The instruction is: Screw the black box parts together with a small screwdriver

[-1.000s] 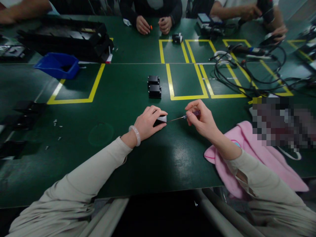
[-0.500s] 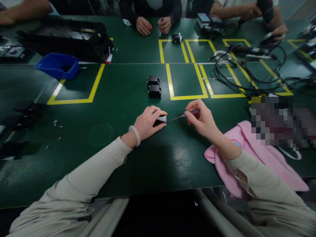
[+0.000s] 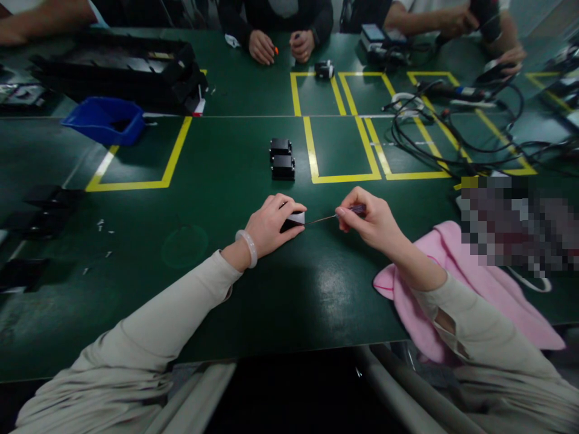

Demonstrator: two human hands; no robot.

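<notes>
My left hand [image 3: 274, 226] is closed around a small black box [image 3: 293, 222] and keeps it on the green table. A pale grey face of the box shows between thumb and fingers; the rest is covered by my hand. In my right hand [image 3: 367, 218] is a screwdriver [image 3: 323, 219] with a dark purplish handle, gripped between thumb and fingers. Its thin shaft lies nearly level and its tip meets the right end of the box. Two similar black boxes [image 3: 283, 166] with small bright screws at their sides stand just beyond my left hand.
Several loose screws [image 3: 108, 254] and dark parts [image 3: 45, 208] lie to the left. A blue bin [image 3: 108, 119] and long black trays [image 3: 131, 75] stand far left. Cables [image 3: 461, 144] sprawl at right, above a pink cloth [image 3: 456, 271]. Co-workers' hands [image 3: 283, 47] rest across the table.
My right hand has dipped slightly and the screwdriver now lies flatter, its tip still at the box's end. The left hand and box stay put.
</notes>
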